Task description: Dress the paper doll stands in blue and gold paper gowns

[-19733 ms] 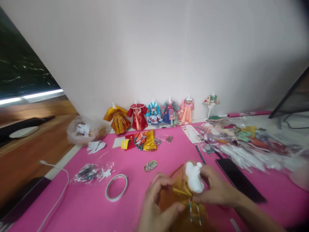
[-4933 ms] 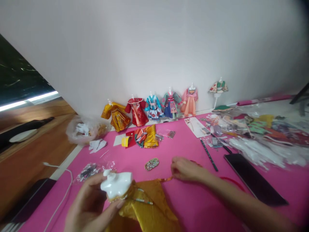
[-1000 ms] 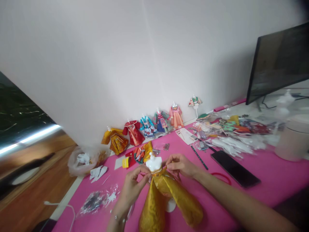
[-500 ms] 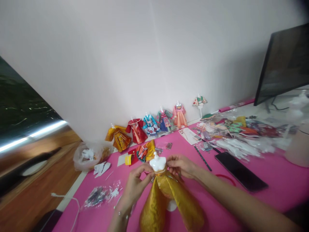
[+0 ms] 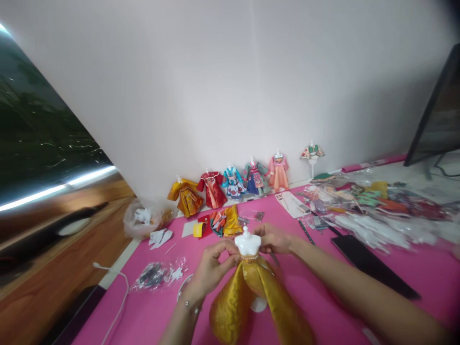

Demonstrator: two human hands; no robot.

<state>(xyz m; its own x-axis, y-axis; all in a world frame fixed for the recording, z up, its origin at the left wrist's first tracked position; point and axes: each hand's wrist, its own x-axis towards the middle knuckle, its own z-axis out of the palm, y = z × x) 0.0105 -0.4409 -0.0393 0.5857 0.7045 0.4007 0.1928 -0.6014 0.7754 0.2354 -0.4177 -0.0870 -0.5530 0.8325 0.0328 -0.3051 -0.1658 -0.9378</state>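
A white miniature dress form (image 5: 248, 244) stands upright in front of me. It wears a gold brocade doll skirt (image 5: 230, 306) with a beaded waistband, split open at the front over the round white base (image 5: 258, 304). My left hand (image 5: 215, 268) pinches at the left side of the waist, thumb and forefinger closed by the skirt's edge. On the opposite side my right hand (image 5: 275, 239) is closed at the waist, its fingertips partly behind the form. What exactly each fingertip grips at the back is hidden.
Several dressed doll forms, among them a red dress (image 5: 212, 189), line the wall. Bagged fabric pieces (image 5: 373, 199) and white parts (image 5: 362, 230) lie right, near a black phone-like slab (image 5: 373, 266). At left are a plastic bag (image 5: 138, 218), small packets (image 5: 154, 276) and a white cable (image 5: 124, 278).
The view has swung left, so everything sits further right in the picture. Both hands stay at the skirt's waist, with the right fingers slightly further behind the form.
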